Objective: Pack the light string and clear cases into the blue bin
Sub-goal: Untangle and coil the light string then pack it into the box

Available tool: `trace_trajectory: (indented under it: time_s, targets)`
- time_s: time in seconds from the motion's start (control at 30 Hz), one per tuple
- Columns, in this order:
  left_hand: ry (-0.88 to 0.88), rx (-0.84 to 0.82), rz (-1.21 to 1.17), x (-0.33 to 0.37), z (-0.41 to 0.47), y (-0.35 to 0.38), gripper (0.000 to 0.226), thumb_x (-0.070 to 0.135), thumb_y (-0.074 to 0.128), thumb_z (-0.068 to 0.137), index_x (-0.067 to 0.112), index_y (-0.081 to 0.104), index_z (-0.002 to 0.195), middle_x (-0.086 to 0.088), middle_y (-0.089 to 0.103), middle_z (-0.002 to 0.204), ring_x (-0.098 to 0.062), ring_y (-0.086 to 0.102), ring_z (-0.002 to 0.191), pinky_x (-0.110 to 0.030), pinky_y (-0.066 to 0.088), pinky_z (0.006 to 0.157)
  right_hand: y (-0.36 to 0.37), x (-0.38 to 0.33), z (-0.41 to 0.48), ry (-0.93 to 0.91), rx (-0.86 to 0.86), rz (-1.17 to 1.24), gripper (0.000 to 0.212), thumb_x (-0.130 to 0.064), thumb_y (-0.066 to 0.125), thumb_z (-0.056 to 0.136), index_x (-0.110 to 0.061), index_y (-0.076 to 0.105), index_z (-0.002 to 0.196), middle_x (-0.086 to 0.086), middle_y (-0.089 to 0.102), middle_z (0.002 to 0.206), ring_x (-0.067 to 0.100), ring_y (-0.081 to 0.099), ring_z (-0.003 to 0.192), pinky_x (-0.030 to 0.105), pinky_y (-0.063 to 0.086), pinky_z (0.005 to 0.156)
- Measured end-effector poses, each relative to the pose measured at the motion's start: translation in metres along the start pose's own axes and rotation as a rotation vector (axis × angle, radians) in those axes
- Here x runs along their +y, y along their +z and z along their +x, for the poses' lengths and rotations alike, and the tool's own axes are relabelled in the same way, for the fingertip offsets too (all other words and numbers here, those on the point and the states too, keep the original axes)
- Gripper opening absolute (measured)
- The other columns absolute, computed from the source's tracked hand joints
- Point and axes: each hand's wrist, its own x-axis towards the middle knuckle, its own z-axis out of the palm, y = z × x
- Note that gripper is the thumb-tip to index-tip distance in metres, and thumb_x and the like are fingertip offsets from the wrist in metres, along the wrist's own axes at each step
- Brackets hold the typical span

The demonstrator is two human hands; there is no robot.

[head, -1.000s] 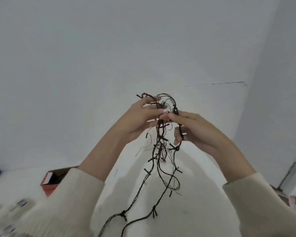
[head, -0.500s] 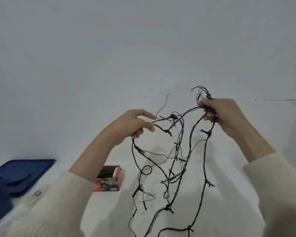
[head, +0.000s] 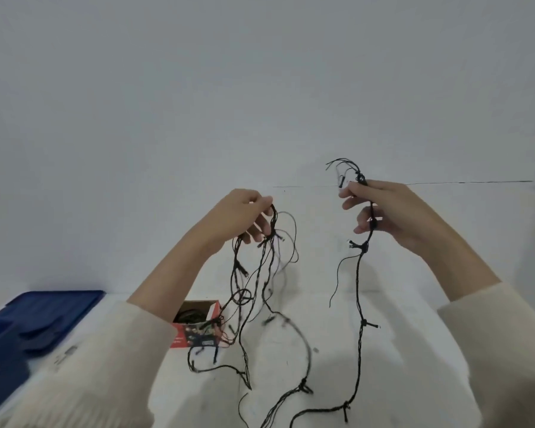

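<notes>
A black light string [head: 359, 307] hangs between both raised hands and trails down onto the white table [head: 399, 350]. My left hand [head: 238, 217] pinches a bunch of its loops, which dangle in a tangle below. My right hand [head: 386, 208] grips the string's end, with loose wire tips sticking up above the fist and a single strand dropping straight down. The blue bin [head: 10, 350] sits at the left edge, a dark blue lid [head: 53, 307] lying behind it. No clear case can be made out sharply; a blurred pale item [head: 65, 353] lies beside the bin.
A small red cardboard box [head: 198, 330], open on top with dark wire inside, stands on the table under my left forearm. A white wall rises right behind the table. A thin dark line runs across the wall at hand height.
My hands have pulled further apart. The string has separated into a bunch under my left hand and a single strand under my right. The view tilted down, showing more table.
</notes>
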Motion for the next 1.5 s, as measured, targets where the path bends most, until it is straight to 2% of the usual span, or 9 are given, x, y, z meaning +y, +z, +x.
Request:
trace_trajectory:
  time_s: [0.37,0.6,0.77,0.9,1.0,1.17,1.27,1.37,1.5]
  targets:
    - [0.029,0.043,-0.404,0.034,0.001,-0.024,0.021,0.024,0.043,0.099,0.011,0.06,0.101,-0.004,0.072,0.095,-0.012,0.066,0.064,-0.018,0.051,0.051,0.032,0.033,-0.017,-0.032,-0.338,0.281,0.026,-0.031,0.056,0.086,-0.012,0.067,0.072,0.009,0.062,0.078,0.021,0.055,0.072,0.037,0.051,0.076]
    - [-0.007,-0.176,-0.554,0.043,0.007,-0.017,0.031,0.007,0.046,0.097,0.011,0.047,0.127,-0.012,0.057,0.121,-0.034,0.066,0.097,-0.041,0.056,0.085,0.041,0.044,-0.02,-0.074,-0.389,0.391,0.041,-0.053,0.075,0.064,-0.017,0.075,0.082,0.008,0.069,0.107,0.021,0.061,0.1,0.04,0.05,0.092]
    - [0.033,-0.27,-0.571,0.046,0.009,0.0,0.036,-0.01,0.036,0.094,0.015,0.05,0.116,-0.013,0.049,0.115,-0.026,0.053,0.095,-0.033,0.044,0.097,0.046,0.028,-0.016,-0.09,-0.41,0.375,0.036,-0.044,0.07,0.07,-0.017,0.076,0.093,0.006,0.068,0.114,0.026,0.058,0.114,0.044,0.046,0.1]
    - [0.066,-0.17,-0.4,0.038,0.017,0.005,0.058,-0.018,0.029,0.088,0.01,0.042,0.138,-0.008,0.055,0.122,-0.016,0.055,0.095,-0.028,0.044,0.092,0.049,0.016,-0.013,-0.067,-0.386,0.377,0.02,-0.027,0.061,0.078,-0.013,0.075,0.079,0.007,0.07,0.085,0.027,0.067,0.088,0.037,0.053,0.091]
    - [0.089,0.015,-0.157,0.025,0.022,0.001,0.059,-0.008,0.037,0.09,0.019,0.038,0.142,-0.007,0.052,0.133,-0.017,0.054,0.102,-0.029,0.046,0.089,0.037,0.003,-0.009,0.005,-0.312,0.504,0.02,-0.023,0.056,0.078,-0.012,0.07,0.07,0.006,0.055,0.069,0.013,0.052,0.046,0.028,0.056,0.06]
    - [0.159,0.294,0.482,-0.012,0.024,0.021,0.075,0.03,0.066,0.084,0.031,0.024,0.145,-0.013,0.039,0.125,-0.029,0.04,0.111,-0.034,0.033,0.095,0.016,-0.015,0.003,-0.029,-0.249,0.439,0.02,-0.026,0.056,0.078,-0.013,0.069,0.074,0.002,0.053,0.069,0.008,0.032,0.043,0.018,0.034,0.042]
    - [0.236,0.561,0.461,-0.037,0.033,0.045,0.08,0.023,0.077,0.074,0.009,0.03,0.138,-0.016,0.031,0.128,-0.034,0.042,0.109,-0.034,0.041,0.083,0.012,-0.029,0.007,-0.06,-0.235,0.396,0.02,-0.025,0.054,0.084,-0.013,0.067,0.077,0.0,0.055,0.068,0.008,0.031,0.043,0.017,0.03,0.042]
    - [0.29,0.677,0.273,-0.056,0.041,0.054,0.058,-0.004,0.061,0.079,0.002,0.031,0.129,-0.015,0.032,0.129,-0.035,0.055,0.1,-0.032,0.045,0.065,0.006,-0.037,0.012,-0.081,-0.154,0.411,0.023,-0.021,0.05,0.091,-0.012,0.066,0.078,0.0,0.056,0.066,0.008,0.03,0.045,0.017,0.029,0.042]
    - [0.119,0.398,-0.06,-0.077,0.042,0.048,0.034,0.015,0.063,0.087,0.02,0.038,0.111,-0.002,0.056,0.094,-0.027,0.059,0.071,-0.026,0.045,0.06,-0.013,-0.033,0.018,-0.082,0.048,0.428,0.02,-0.018,0.051,0.093,-0.009,0.064,0.082,-0.001,0.057,0.065,0.007,0.031,0.044,0.015,0.027,0.041]
